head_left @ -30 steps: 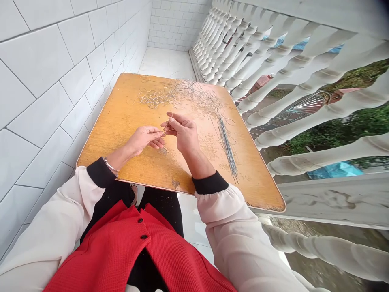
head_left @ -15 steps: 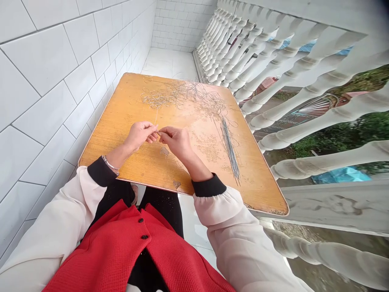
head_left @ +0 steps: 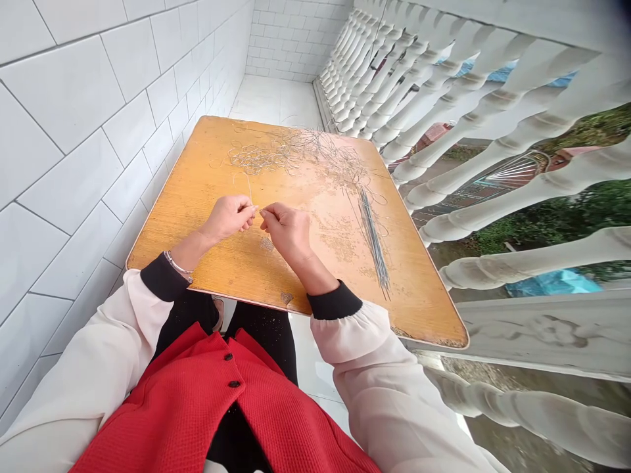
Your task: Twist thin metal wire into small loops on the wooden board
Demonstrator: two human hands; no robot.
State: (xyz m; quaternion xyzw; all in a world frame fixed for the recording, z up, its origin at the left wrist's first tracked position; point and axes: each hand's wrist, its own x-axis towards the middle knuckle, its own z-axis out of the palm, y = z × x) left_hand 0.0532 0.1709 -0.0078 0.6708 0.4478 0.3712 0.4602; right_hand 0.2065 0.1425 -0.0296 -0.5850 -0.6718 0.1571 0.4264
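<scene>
My left hand (head_left: 227, 218) is closed in a pinch on a thin silver wire (head_left: 249, 188), which rises from my fingertips across the wooden tabletop (head_left: 182, 236). My right hand (head_left: 288, 231) sits just beside it, its fingertips pinched together close to the left fingertips. Whether the wire runs into that pinch is too fine to tell. Farther up the table lies a tangle of wire rings (head_left: 256, 157). A bundle of straight metal wires (head_left: 373, 243) lies to the right of my right hand.
A white tiled wall (head_left: 83, 131) runs along the table's left side. A white balustrade (head_left: 493, 131) stands along the right side, close to the table's right corner. Metal dust (head_left: 267, 244) lies on the wood below my hands. My red-sleeved torso and lap sit below the table's near edge.
My hands have come closer together, and their fingers have closed from a looser spread into pinches. A thin wire now rises from my left hand. The view has shifted slightly.
</scene>
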